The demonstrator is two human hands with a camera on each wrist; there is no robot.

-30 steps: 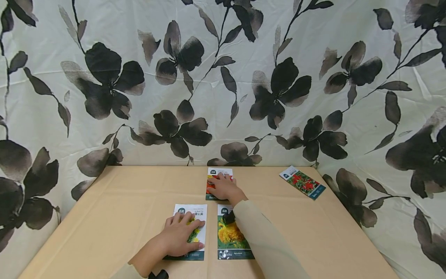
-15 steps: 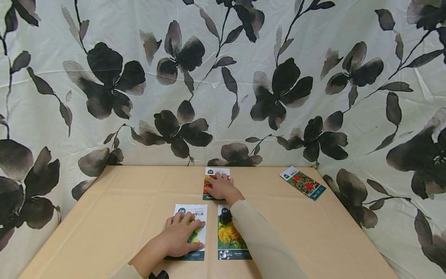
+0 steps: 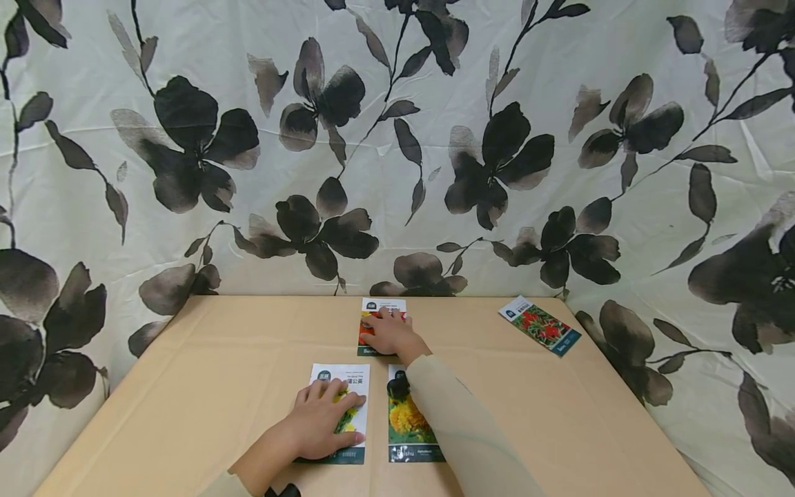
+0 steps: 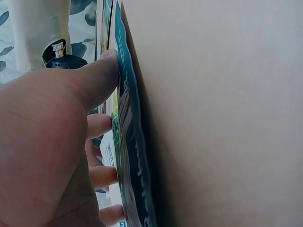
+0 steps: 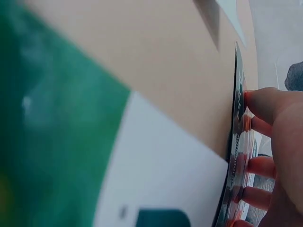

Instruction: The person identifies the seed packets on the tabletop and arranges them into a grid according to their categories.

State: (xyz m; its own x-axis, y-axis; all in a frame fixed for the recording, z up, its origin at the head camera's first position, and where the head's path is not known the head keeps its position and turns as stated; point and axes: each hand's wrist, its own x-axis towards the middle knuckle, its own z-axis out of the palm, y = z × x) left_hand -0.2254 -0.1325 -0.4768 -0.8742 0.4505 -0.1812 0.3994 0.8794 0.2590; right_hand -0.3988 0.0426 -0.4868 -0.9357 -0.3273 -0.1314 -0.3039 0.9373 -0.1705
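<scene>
My left hand rests with spread fingers on a seed packet near the front of the table, a white-topped one with yellow flowers and Chinese lettering. In the left wrist view, the thumb and fingertips press on that packet's face. Farther back, my right hand lies on a second seed packet with a red and yellow picture, its fingertips pressing the glossy front. Under my right forearm is a third seed packet with orange-yellow flowers, its right side hidden by the sleeve.
Another seed packet, with red flowers, lies slanted at the back right of the table. A white cloth with dark flowers hangs right behind the table's far edge. A black wrist strap overlaps the third packet.
My right hand has slid the far packet a little to the left along the table. More of the orange-yellow packet's top left is covered by the strap. The left hand stays put.
</scene>
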